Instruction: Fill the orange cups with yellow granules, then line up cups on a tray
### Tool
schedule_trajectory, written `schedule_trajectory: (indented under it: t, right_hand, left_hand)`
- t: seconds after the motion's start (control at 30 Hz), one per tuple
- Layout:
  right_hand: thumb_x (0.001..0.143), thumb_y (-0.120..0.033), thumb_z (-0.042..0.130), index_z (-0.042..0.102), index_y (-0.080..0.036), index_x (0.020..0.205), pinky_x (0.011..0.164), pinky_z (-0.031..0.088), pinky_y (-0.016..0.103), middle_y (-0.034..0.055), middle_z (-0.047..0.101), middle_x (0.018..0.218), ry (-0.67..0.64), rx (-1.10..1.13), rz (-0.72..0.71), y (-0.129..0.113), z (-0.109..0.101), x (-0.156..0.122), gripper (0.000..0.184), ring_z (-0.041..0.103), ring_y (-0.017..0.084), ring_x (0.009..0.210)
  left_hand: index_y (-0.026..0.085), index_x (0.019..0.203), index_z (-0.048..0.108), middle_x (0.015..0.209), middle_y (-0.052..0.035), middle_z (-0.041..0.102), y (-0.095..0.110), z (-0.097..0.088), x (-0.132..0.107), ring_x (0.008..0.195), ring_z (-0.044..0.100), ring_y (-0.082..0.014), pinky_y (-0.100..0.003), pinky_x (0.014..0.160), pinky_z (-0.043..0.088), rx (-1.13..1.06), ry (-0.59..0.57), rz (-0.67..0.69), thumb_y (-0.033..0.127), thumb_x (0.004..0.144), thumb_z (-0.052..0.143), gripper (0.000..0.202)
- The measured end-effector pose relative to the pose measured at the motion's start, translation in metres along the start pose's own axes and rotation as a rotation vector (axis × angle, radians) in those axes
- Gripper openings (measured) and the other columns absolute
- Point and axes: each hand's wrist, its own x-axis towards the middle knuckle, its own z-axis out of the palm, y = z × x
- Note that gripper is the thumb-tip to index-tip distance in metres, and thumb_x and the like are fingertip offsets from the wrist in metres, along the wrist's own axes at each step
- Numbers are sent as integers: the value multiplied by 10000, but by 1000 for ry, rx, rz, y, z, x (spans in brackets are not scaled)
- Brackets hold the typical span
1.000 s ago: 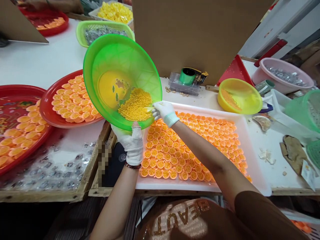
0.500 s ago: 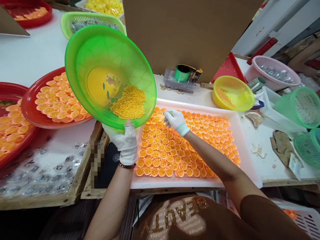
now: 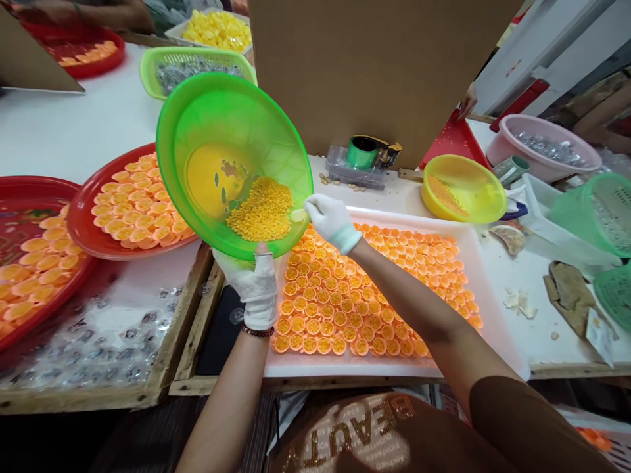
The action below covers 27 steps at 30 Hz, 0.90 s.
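My left hand (image 3: 252,286), in a white glove, grips the lower rim of a green basin (image 3: 197,118) and holds it tilted toward me. Small yellow beads (image 3: 263,210) are heaped in its lower right side. My right hand (image 3: 331,218), also gloved, pinches a small pale-yellow scoop (image 3: 298,215) at the basin's right edge, beside the beads. Below it lies a white tray (image 3: 493,315) packed with rows of small orange cups (image 3: 340,299). Many cups on the near left hold yellow beads; those farther right look paler inside.
Red trays (image 3: 79,223) of orange pieces stand at the left, above clear-wrapped items (image 3: 98,348). A cardboard panel (image 3: 374,72) rises behind. To the right are a yellow bowl (image 3: 486,190), a pink basin (image 3: 507,141) and green baskets (image 3: 572,203). Another person's hand (image 3: 468,102) touches a red tray.
My right hand has moved from above the cups up and left to the basin, where the scoop now shows. The view has shifted slightly. Another person's hand has appeared behind the cardboard.
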Motion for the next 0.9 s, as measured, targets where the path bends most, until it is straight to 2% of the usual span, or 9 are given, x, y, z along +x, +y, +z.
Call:
schedule_trajectory:
  t: [0.1,0.2,0.3,0.43,0.53,0.6,0.73,0.8,0.9]
  right_hand:
    - [953,-171,542,584,-203,771,573,497,248,-5,604,647,-139,215,258,-8,29,15,189,593,132,600]
    - [961,-159,546,575,-195,815,442,462,215,-16,611,630,-161,517,479,-7,43,20,153,576,107,500]
    - [995,-149,523,553,-192,819,414,431,183,-38,576,608,-123,723,558,-2,34,17,184,531,79,473]
    - [1023,-172,519,557,-188,821,407,361,153,-50,537,603,-131,864,625,11,0,2,207,454,50,464]
    - [1009,-212,551,614,-181,870,420,390,171,-33,569,644,-91,816,624,24,-22,-15,155,477,59,490]
    - [986,-228,571,632,-179,883,421,411,188,-24,588,660,-60,746,614,33,-29,-27,130,503,70,497]
    - [954,-247,564,620,-186,845,425,438,225,-6,615,680,-28,527,550,42,-15,-41,137,557,99,502]
    - [963,-255,528,621,-198,839,471,459,240,-9,612,689,-39,362,436,43,1,-44,165,574,109,523]
    - [975,-246,512,624,-213,830,687,515,279,1,625,747,-103,76,104,43,18,-47,186,612,136,678]
  left_hand:
    - [178,1444,381,1536,-194,512,0,1,1,1368,576,-271,-456,1174,474,-35,9,5,468,750,741,834]
    - [183,1450,374,1540,-196,504,-1,1,2,1375,572,-273,-456,1165,482,-46,6,27,457,764,735,822]
    - [199,1449,382,1534,-185,508,-1,0,1,1382,565,-279,-471,1172,472,-11,-13,35,468,788,726,793]
    - [192,1454,389,1508,-194,524,-2,-2,0,1357,581,-287,-480,1183,461,4,3,12,508,788,755,823]
    - [190,1476,388,1522,-195,517,-1,-2,-1,1358,584,-283,-461,1176,473,-13,-5,12,519,815,755,824]
    - [192,1499,372,1556,-193,488,-1,-2,-1,1387,563,-283,-447,1182,471,-26,-13,16,511,831,745,829]
    - [192,1520,356,1569,-186,477,-3,-2,-1,1415,537,-284,-437,1213,439,-30,-3,10,491,808,754,869]
    - [191,1516,362,1558,-186,485,-6,-2,0,1409,539,-286,-450,1225,420,-20,9,-6,505,786,757,888]
    - [186,1504,371,1564,-194,474,-9,-1,1,1413,532,-295,-466,1230,409,-11,19,-14,536,762,755,906]
